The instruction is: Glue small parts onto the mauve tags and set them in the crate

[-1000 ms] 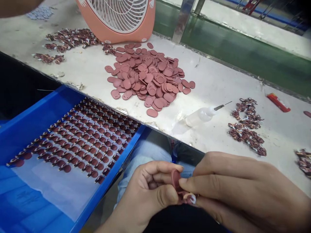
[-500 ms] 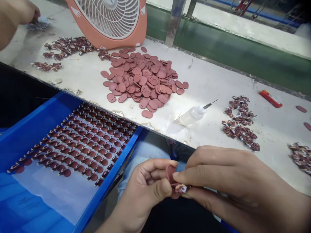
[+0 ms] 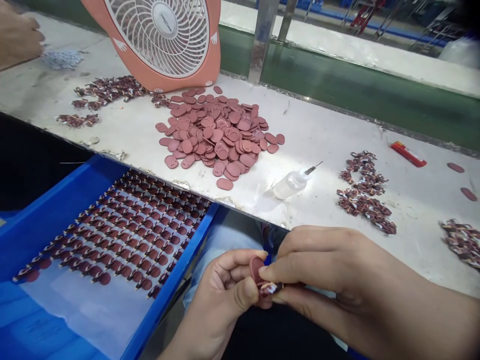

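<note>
Between the fingers of my left hand (image 3: 228, 292) is a reddish-brown oval disc (image 3: 255, 269), held on edge. My right hand (image 3: 330, 275) pinches a small painted figurine (image 3: 268, 288), dark brown with white and yellow bits, against the disc's lower part. Fingertips hide much of both pieces. On the bench ahead lies a heap of similar oval discs (image 3: 221, 135). A clear squeeze bottle with a needle tip (image 3: 290, 184) lies to the right of that heap. Small figurines (image 3: 363, 200) are piled farther right.
A blue tray (image 3: 150, 327) at left holds rows of figurines joined to discs on white sheets. An orange fan (image 3: 165, 30) stands behind the heap. More figurines (image 3: 108, 90), a red lighter-like object (image 3: 408, 153) and a white pile (image 3: 62, 59) are on the bench. Another person's hand (image 3: 18, 40) is at upper left.
The view has shifted slightly. My hands keep the disc and figurine pressed together much as before. The other person's hand has moved away from the white pile, to the left.
</note>
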Demonstrator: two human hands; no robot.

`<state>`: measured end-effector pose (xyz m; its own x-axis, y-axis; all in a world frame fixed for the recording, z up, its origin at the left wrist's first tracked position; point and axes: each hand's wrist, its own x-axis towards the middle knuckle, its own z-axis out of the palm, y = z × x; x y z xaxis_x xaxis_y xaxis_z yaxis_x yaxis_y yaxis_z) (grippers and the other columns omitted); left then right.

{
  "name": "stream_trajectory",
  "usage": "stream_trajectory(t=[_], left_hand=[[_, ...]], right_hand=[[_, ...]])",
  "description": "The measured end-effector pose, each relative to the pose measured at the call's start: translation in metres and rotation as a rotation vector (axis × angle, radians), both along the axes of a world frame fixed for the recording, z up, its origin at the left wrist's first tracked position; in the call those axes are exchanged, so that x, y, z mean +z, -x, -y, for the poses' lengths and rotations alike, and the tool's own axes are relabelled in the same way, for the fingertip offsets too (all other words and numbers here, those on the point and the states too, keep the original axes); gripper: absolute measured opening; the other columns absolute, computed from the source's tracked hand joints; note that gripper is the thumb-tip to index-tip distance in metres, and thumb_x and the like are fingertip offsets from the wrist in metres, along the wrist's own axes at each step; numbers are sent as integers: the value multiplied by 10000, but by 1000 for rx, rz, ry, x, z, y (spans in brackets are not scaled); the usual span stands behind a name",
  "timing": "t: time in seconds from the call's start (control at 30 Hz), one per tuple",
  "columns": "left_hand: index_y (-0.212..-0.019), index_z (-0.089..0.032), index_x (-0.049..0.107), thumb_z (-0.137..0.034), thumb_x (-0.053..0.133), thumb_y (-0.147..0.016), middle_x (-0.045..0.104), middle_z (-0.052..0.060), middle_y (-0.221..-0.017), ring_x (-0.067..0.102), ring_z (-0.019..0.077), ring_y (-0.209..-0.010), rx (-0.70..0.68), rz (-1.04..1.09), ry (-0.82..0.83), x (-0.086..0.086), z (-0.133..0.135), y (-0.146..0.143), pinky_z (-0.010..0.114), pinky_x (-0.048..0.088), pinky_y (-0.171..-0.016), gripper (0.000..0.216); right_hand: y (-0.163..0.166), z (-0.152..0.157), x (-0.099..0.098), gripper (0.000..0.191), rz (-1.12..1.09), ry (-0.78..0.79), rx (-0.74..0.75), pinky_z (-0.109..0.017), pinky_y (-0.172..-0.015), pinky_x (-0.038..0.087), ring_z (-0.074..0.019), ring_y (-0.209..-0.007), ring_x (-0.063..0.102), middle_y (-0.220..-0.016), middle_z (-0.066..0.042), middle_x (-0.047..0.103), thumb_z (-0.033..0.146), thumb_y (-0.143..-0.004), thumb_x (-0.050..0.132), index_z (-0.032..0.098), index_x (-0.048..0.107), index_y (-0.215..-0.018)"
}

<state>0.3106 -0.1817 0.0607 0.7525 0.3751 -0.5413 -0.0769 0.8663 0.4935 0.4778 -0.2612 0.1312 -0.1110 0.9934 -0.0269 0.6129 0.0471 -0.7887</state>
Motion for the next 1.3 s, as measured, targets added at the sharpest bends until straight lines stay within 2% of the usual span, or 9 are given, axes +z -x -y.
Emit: stream_trajectory(t=[0.3,0.47,0.67,0.93,0.97,1.03,1.1,1.3], left_hand=[[-934,-224,769,-272,841,-708,757,-4,-752,673,94,-678,-10,60,14,-8,2,5,174,528,-644,242],[-949,-224,767,-259,823,-731,759,6,-765,675,94,-683,-14,85,14,-10,1,4,177,526,-659,227],[-970,-239,769,-244,815,-743,758,-4,-790,680,93,-699,2,112,8,-13,0,5,176,533,-676,232],[-971,-220,769,-244,828,-726,731,-11,-762,664,86,-680,18,143,12,-13,-2,9,163,535,-636,253],[-966,-213,769,-247,833,-720,727,-9,-755,663,88,-682,17,152,11,-13,-3,9,159,534,-631,256],[-948,-197,769,-259,835,-716,722,-2,-754,661,89,-677,4,176,19,-13,-4,11,156,536,-615,249],[-941,-187,766,-264,825,-730,724,8,-773,662,86,-670,-16,200,47,-17,-5,13,156,542,-611,232],[-1031,-199,748,-294,788,-772,702,11,-761,671,93,-673,1,229,129,-31,-8,19,160,549,-595,278]], right_hand=[[0,-2,0,127,-8,25,14,-177,-719,461,-87,-786,600,-889,11,665,146,-969,549,196,666,-970],[0,-3,2,130,9,28,22,-165,-730,449,-79,-785,589,-881,16,654,147,-973,545,197,654,-921],[1,-6,1,163,22,-5,31,-138,-719,441,-66,-772,590,-870,24,651,129,-965,550,202,684,-1025],[3,-9,5,171,59,6,30,-129,-698,440,-45,-764,595,-891,53,627,158,-961,577,269,655,-1064],[4,-8,6,215,71,11,22,-127,-709,441,-43,-780,597,-909,64,624,165,-936,621,295,639,-1105],[5,-5,6,418,78,-7,-9,-109,-737,441,-36,-813,601,-945,87,623,165,-845,738,338,592,-1196],[7,-2,4,530,72,-66,-68,-88,-730,441,-28,-805,596,-939,93,623,158,-780,797,330,577,-1230],[15,-3,-16,328,-41,-188,-178,-127,-661,469,-46,-723,585,-814,62,614,153,-856,706,277,631,-1150]])
